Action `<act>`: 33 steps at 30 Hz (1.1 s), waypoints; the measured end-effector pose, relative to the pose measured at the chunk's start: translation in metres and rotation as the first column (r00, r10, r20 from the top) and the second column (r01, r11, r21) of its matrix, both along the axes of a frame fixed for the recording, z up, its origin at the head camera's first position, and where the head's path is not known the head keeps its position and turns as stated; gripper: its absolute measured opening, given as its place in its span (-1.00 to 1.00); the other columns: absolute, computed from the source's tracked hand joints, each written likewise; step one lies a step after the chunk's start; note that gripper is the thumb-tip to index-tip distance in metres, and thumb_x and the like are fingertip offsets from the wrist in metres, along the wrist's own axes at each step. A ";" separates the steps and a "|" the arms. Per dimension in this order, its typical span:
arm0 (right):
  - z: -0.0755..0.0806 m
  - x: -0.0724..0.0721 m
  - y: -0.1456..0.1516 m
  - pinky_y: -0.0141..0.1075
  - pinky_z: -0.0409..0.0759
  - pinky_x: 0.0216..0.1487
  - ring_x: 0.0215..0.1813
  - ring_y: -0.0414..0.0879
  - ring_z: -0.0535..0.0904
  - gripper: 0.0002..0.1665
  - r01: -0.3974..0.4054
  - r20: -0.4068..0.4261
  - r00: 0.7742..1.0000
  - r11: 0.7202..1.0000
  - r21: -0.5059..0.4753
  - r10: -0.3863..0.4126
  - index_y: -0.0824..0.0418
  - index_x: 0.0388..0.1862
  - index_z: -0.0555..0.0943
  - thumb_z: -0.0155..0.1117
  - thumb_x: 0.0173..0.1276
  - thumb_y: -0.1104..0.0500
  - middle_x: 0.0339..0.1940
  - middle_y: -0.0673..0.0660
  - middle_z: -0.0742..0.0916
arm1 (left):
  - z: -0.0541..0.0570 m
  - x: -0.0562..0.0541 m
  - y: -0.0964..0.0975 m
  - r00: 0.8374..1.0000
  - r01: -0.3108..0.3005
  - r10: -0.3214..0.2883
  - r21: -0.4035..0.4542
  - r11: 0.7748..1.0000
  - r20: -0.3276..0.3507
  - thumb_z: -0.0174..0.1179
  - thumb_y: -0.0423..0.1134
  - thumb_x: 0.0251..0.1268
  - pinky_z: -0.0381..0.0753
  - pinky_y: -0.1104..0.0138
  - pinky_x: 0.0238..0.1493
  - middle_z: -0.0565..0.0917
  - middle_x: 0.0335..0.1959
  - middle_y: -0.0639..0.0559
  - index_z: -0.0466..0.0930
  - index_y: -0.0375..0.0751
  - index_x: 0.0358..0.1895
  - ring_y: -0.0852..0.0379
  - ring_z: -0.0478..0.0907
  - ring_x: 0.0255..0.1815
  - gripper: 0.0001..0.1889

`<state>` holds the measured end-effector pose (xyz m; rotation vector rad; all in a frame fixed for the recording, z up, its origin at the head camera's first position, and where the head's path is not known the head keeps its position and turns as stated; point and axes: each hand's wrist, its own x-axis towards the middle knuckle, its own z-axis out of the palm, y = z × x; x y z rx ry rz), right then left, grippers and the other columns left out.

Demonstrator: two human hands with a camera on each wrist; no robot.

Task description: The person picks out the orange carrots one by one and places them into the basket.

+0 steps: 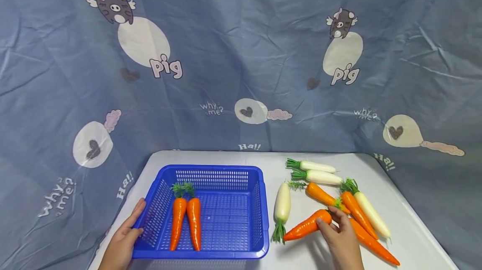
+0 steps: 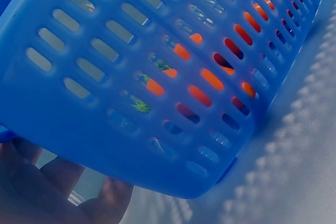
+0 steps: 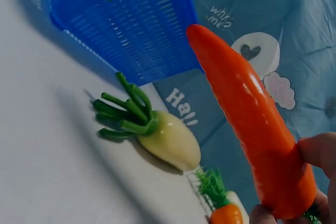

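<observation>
A blue plastic basket [image 1: 203, 254] stands on the left of the table, with two orange carrots [image 1: 178, 224] lying side by side in it, green tops toward the back. My left hand [image 1: 122, 236] holds the basket's left rim; its fingers [image 2: 65, 174] show by the rim in the left wrist view. Over the table right of the basket, my right hand [image 1: 340, 232] pinches another carrot [image 1: 306, 225] by its thick top end, the tip pointing left toward the basket. In the right wrist view this carrot [image 3: 252, 124] is raised above the table.
Close to the basket's right side lies a white radish [image 1: 282, 203] with its leaves forward. Two more radishes [image 1: 320, 177] are at the back. Several carrots [image 1: 374, 243] and another radish [image 1: 373, 213] lie around my right hand. A grey-blue printed cloth [image 1: 241, 73] hangs behind the white table [image 1: 226, 158].
</observation>
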<state>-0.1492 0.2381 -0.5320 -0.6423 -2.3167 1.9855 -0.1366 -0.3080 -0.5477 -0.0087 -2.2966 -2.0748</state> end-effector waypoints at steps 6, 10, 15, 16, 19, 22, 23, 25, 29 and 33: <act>0.007 -0.001 -0.006 -0.41 0.69 -0.01 -0.08 -0.29 0.60 -0.14 0.021 -0.045 0.999 0.997 -0.075 -0.025 0.22 0.60 0.21 0.41 0.44 0.21 0.36 0.15 0.45 | -0.002 0.001 0.000 0.999 -0.015 0.013 -0.059 0.998 -0.045 -0.31 -0.64 0.41 -0.25 0.80 0.39 -0.26 0.75 -0.06 -0.06 -0.45 0.66 0.83 -0.16 0.48 -0.28; 0.006 -0.002 -0.010 -0.40 0.69 -0.02 -0.08 -0.29 0.64 -0.12 0.001 -0.061 0.998 0.996 -0.087 -0.007 0.22 0.60 0.20 0.42 0.43 0.20 0.41 0.17 0.43 | -0.002 0.002 0.000 0.997 -0.019 0.014 -0.070 0.997 -0.071 -0.30 -0.65 0.41 -0.21 0.81 0.38 -0.23 0.75 -0.04 -0.04 -0.49 0.64 0.88 -0.10 0.43 -0.30; 0.007 -0.003 -0.018 -0.40 0.69 -0.03 -0.08 -0.28 0.65 -0.18 -0.007 -0.090 0.996 0.995 -0.102 -0.002 0.20 0.56 0.25 0.41 0.44 0.22 0.34 0.12 0.47 | 0.000 0.001 0.001 0.999 -0.021 0.020 -0.041 0.999 -0.029 -0.31 -0.63 0.43 -0.24 0.79 0.40 -0.27 0.75 -0.03 -0.08 -0.42 0.67 0.78 -0.19 0.52 -0.28; 0.008 -0.003 -0.020 -0.40 0.68 -0.03 -0.09 -0.27 0.65 -0.21 -0.006 -0.098 0.995 0.994 -0.106 -0.005 0.20 0.54 0.26 0.41 0.43 0.23 0.31 0.09 0.48 | 0.000 0.001 0.001 1.000 -0.020 0.020 -0.038 0.999 -0.022 -0.32 -0.63 0.43 -0.26 0.79 0.40 -0.28 0.75 -0.05 -0.08 -0.40 0.68 0.76 -0.22 0.53 -0.28; 0.010 -0.003 -0.025 -0.42 0.68 -0.02 -0.07 -0.26 0.65 -0.26 -0.011 -0.120 0.993 0.990 -0.141 -0.006 0.17 0.49 0.30 0.40 0.43 0.27 0.23 0.01 0.51 | 0.000 0.001 0.001 0.999 -0.024 0.023 -0.049 0.998 -0.023 -0.32 -0.63 0.42 -0.25 0.80 0.40 -0.29 0.74 -0.11 -0.08 -0.41 0.67 0.72 -0.24 0.56 -0.27; 0.013 -0.004 -0.030 -0.42 0.68 0.00 -0.04 -0.24 0.65 -0.28 -0.025 -0.139 0.990 0.987 -0.161 0.003 0.17 0.46 0.32 0.42 0.41 0.28 0.23 0.01 0.53 | 0.000 0.001 0.001 1.000 -0.025 0.024 -0.059 0.998 -0.018 -0.32 -0.63 0.41 -0.24 0.80 0.40 -0.29 0.75 -0.09 -0.08 -0.40 0.68 0.74 -0.22 0.55 -0.27; 0.014 -0.004 -0.031 -0.41 0.69 0.00 -0.03 -0.24 0.65 -0.27 -0.031 -0.141 0.990 0.986 -0.164 0.008 0.17 0.47 0.32 0.42 0.41 0.27 0.24 0.02 0.53 | 0.001 0.001 0.001 1.000 -0.027 0.026 -0.064 0.998 -0.015 -0.31 -0.62 0.41 -0.23 0.81 0.39 -0.28 0.75 -0.07 -0.08 -0.39 0.68 0.74 -0.22 0.55 -0.27; 0.015 -0.005 -0.034 -0.42 0.69 0.00 -0.02 -0.23 0.64 -0.26 -0.043 -0.146 0.989 0.986 -0.159 0.019 0.18 0.48 0.33 0.43 0.40 0.26 0.29 0.07 0.51 | 0.001 0.000 0.001 1.000 -0.025 0.025 -0.054 0.998 -0.002 -0.31 -0.61 0.42 -0.23 0.80 0.40 -0.28 0.75 -0.01 -0.08 -0.37 0.68 0.73 -0.23 0.56 -0.27; 0.018 -0.006 -0.037 -0.42 0.69 0.00 -0.02 -0.22 0.63 -0.26 -0.057 -0.145 0.989 0.987 -0.153 0.034 0.19 0.49 0.34 0.43 0.41 0.25 0.33 0.13 0.49 | 0.000 0.000 0.000 1.000 -0.018 0.018 -0.040 0.999 0.002 -0.30 -0.60 0.44 -0.23 0.80 0.41 -0.28 0.76 0.04 -0.08 -0.35 0.69 0.68 -0.27 0.59 -0.27; 0.021 -0.008 -0.042 -0.42 0.69 0.01 -0.01 -0.20 0.64 -0.27 -0.081 -0.159 0.986 0.984 -0.160 0.055 0.22 0.49 0.33 0.41 0.41 0.27 0.33 0.15 0.49 | 0.000 -0.001 0.000 1.000 -0.009 0.009 -0.028 1.000 0.003 -0.30 -0.59 0.46 -0.23 0.79 0.41 -0.27 0.76 0.08 -0.09 -0.33 0.69 0.69 -0.27 0.58 -0.27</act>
